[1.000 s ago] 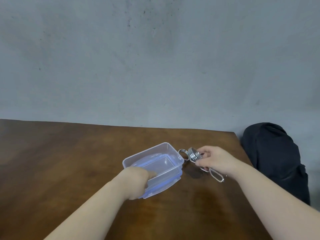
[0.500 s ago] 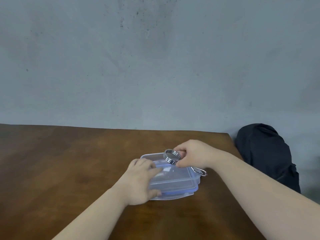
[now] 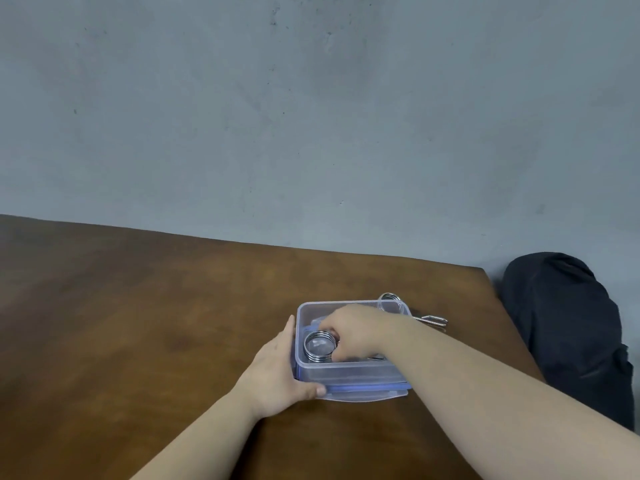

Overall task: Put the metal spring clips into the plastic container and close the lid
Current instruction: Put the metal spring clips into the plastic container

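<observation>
Head view, the only one I have: my right hand (image 3: 356, 332) is down inside the clear plastic container (image 3: 349, 374), fingers closed on a coiled metal spring clip (image 3: 319, 345) that sits at the left end of the box, close to the floor. A second ago this same clip was still out on the table to the right of the box, and half a second ago I had it over the rim, so the first clip has now gone in. I cannot tell whether it already rests on the bottom or still hangs in my pinch. My left hand (image 3: 277, 372) lies flat against the container's left wall, thumb curled round the near corner, bracing it; earlier it lay on top of the box. The blue-edged lid (image 3: 367, 393) lies under the container, not on it. Another spring clip (image 3: 393, 301) remains on the brown table (image 3: 138, 323) just behind the far right corner, its wire arm (image 3: 431, 320) pointing right. A black bag (image 3: 568, 327) sits beyond the table's edge. I judge one clip placed, one left, the lid still to free and close.
</observation>
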`<action>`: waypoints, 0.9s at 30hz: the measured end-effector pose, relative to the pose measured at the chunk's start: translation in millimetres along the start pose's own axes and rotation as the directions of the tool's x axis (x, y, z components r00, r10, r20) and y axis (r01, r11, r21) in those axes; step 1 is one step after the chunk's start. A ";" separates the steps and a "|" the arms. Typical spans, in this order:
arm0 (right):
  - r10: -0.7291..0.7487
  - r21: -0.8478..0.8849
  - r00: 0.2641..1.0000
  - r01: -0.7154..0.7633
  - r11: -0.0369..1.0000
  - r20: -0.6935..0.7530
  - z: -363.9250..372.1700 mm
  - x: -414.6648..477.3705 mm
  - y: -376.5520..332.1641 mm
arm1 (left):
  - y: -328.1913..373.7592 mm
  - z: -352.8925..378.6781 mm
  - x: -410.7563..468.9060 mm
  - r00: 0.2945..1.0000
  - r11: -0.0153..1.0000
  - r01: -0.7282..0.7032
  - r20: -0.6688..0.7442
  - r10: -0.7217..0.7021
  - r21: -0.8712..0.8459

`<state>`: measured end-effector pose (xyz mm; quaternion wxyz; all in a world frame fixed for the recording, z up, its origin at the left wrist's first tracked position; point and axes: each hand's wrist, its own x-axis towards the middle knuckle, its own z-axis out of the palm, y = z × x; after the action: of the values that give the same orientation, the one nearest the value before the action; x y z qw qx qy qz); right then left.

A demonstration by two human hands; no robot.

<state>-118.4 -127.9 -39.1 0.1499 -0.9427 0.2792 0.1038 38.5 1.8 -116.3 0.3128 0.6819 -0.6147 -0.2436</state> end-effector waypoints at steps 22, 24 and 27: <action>0.443 0.341 0.865 -0.354 0.871 -0.235 -32.0 -26.9 143.0 | 0.6 -4.5 15.5 0.999 0.996 -0.034 0.015 0.033 0.084; 0.409 0.300 0.891 -0.342 0.890 -0.197 -26.2 -22.6 148.2 | 0.8 -5.2 14.9 0.999 0.995 -0.049 0.016 0.047 0.087; 0.365 0.243 0.918 -0.322 0.915 -0.159 -22.2 -15.1 149.6 | 0.3 -6.7 13.1 0.998 0.994 -0.060 0.019 0.059 0.088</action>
<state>-211.7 -247.5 -47.8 0.1998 -0.8629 0.4642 0.0028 44.8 -10.3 -110.8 0.2844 0.6746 -0.6474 -0.2122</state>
